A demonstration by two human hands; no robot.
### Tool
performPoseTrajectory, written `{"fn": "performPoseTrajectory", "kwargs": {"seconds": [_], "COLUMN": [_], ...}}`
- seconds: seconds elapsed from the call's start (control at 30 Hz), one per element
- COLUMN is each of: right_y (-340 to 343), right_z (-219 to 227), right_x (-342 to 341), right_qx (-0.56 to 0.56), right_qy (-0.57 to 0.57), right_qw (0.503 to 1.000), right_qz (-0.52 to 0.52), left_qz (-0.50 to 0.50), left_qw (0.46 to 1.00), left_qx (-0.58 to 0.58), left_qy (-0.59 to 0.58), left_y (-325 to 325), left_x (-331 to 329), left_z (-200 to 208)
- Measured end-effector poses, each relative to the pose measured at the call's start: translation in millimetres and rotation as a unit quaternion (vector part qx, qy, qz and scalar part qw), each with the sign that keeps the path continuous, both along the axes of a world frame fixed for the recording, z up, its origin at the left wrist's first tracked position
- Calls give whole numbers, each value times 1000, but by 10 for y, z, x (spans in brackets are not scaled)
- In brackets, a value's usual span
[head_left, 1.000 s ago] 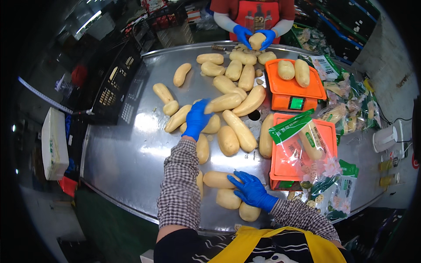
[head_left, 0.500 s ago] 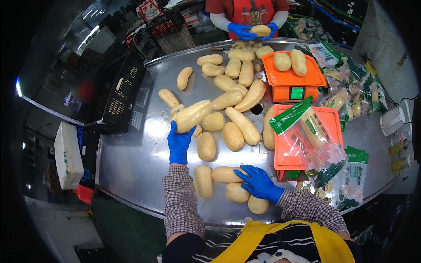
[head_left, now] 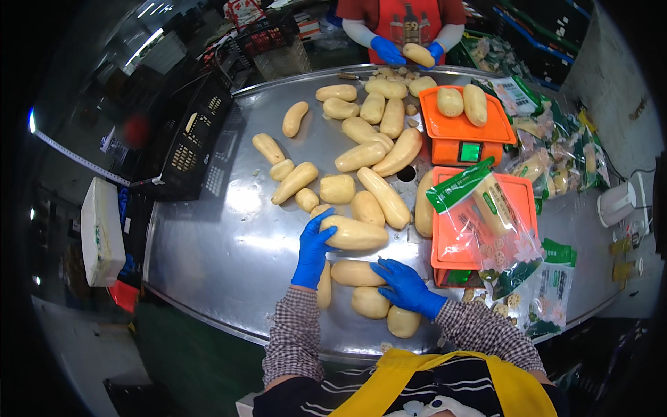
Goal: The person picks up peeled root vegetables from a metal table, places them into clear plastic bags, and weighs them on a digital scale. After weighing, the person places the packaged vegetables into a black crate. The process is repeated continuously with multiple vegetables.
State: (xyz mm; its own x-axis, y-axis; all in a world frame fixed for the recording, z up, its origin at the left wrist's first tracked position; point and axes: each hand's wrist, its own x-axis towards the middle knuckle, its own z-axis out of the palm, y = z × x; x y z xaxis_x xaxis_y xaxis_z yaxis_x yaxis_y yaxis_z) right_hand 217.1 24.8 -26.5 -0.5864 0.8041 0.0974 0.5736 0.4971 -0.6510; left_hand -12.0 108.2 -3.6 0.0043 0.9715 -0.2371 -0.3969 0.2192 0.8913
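My left hand (head_left: 316,247), in a blue glove, grips the left end of a peeled lotus root (head_left: 360,235) lying crosswise above the metal table. My right hand (head_left: 410,286), gloved in blue too, rests its extended fingers on the right end of another lotus root (head_left: 356,273). Just below that one are a short lotus root (head_left: 369,303) and a rounded piece (head_left: 403,322). An upright lotus root (head_left: 324,286) is partly hidden behind my left wrist. Beyond my hands, several more lotus roots (head_left: 383,198) lie scattered.
Two orange scales (head_left: 439,251) stand on the right; the nearer bears a bagged lotus root (head_left: 497,205), the farther two roots. Packed bags (head_left: 556,153) pile up at far right. A black crate (head_left: 182,146) stands left. Across the table (head_left: 229,257), a co-worker's gloved hands (head_left: 389,52) hold a lotus root.
My left hand has carried its lotus root nearer and to the right, turning it almost level. My right hand stays on the same root. The co-worker's root has tilted.
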Motion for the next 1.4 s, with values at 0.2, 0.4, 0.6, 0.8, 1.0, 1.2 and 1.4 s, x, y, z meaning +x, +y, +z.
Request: {"fn": "performPoseTrajectory", "kwargs": {"seconds": [0.2, 0.4, 0.6, 0.8, 1.0, 1.2, 1.4], "right_y": [-42, -64, -36, 0, -2, -27, -220], "right_z": [-5, 59, 84, 100, 51, -52, 899], "right_x": [-3, -24, -15, 15, 41, 65, 261], "right_qx": [16, 25, 33, 13, -6, -37, 4], "right_qy": [-3, -23, -30, -50, -51, 91, 295], "right_qw": [1000, 999, 999, 999, 998, 995, 946], "right_qz": [-6, -5, -4, -12, -22, -9, -131], "left_qz": [19, 55, 135, -158, -34, -197, -357], "left_qw": [937, 837, 618, 680, 822, 914, 932], "left_qx": [125, 186, 324, 178, 208, 184, -13], "left_qy": [325, 512, 704, 693, 529, 303, -55], "left_y": [193, 824, 1785, 2196, 1988, 1039, -55], "left_x": [8, 177, 630, 432, 307, 227, 358], "left_z": [-188, -32, -198, -448, -360, 564, 809]}}
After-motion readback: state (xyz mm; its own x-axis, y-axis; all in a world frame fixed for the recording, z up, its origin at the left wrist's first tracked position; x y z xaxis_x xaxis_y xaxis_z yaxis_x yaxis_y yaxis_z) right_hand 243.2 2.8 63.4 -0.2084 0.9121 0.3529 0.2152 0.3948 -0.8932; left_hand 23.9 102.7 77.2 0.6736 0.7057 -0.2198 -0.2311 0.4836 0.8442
